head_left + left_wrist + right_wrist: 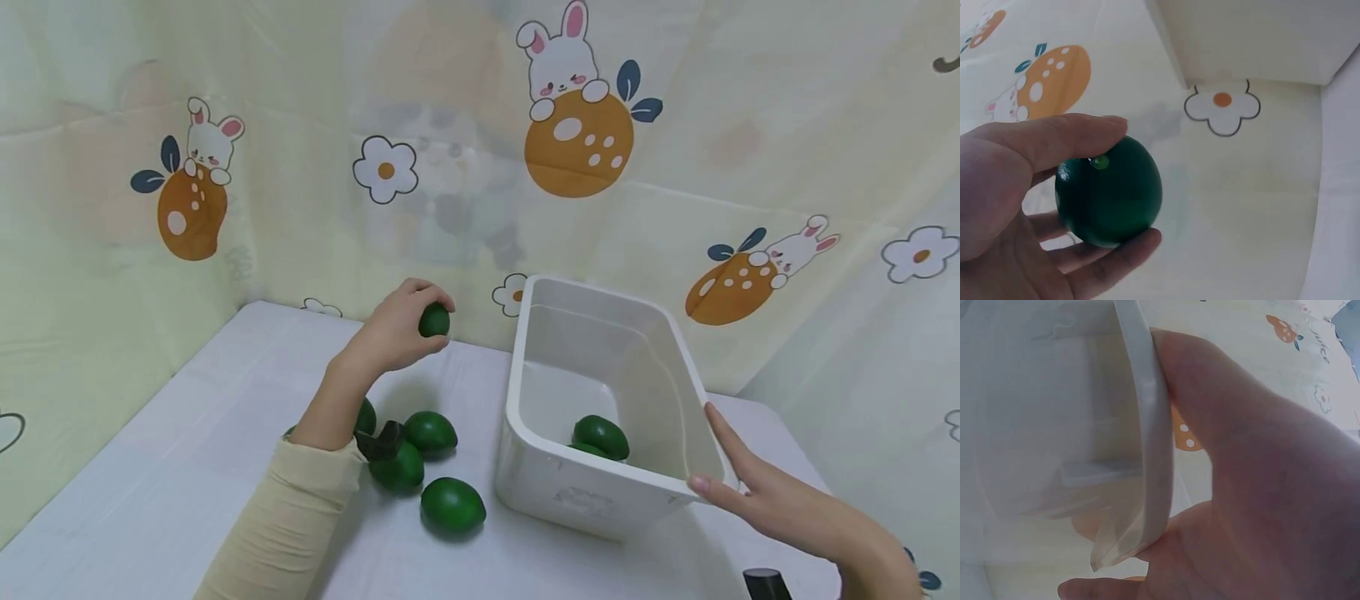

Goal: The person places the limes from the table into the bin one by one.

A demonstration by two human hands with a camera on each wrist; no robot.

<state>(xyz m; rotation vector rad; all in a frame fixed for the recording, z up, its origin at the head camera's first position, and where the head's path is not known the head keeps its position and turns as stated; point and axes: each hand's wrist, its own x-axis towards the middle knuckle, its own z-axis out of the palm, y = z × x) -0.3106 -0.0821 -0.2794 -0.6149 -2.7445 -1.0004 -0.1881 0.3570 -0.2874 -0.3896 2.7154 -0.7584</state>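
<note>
In the head view my left hand [397, 331] is raised over the far part of the table, holding a smooth dark green fruit [434, 320]. The left wrist view shows this green fruit [1110, 194] between thumb and fingers, its small light-green stem spot facing the camera. My right hand [780, 498] grips the near right corner of a white plastic bin [577, 477], thumb and fingers spread along the rim. Inside the bin lie two green fruits [602, 437], one partly hidden. The right wrist view has my right hand [1229, 444] around the bin's rim [1154, 425].
Several more green fruits [453, 507] lie on the white-covered table [150, 467] left of the bin, some partly behind my left wrist. A curtain [450, 225] with rabbit and flower prints hangs behind the table. A black object [767, 583] shows at the bottom right edge.
</note>
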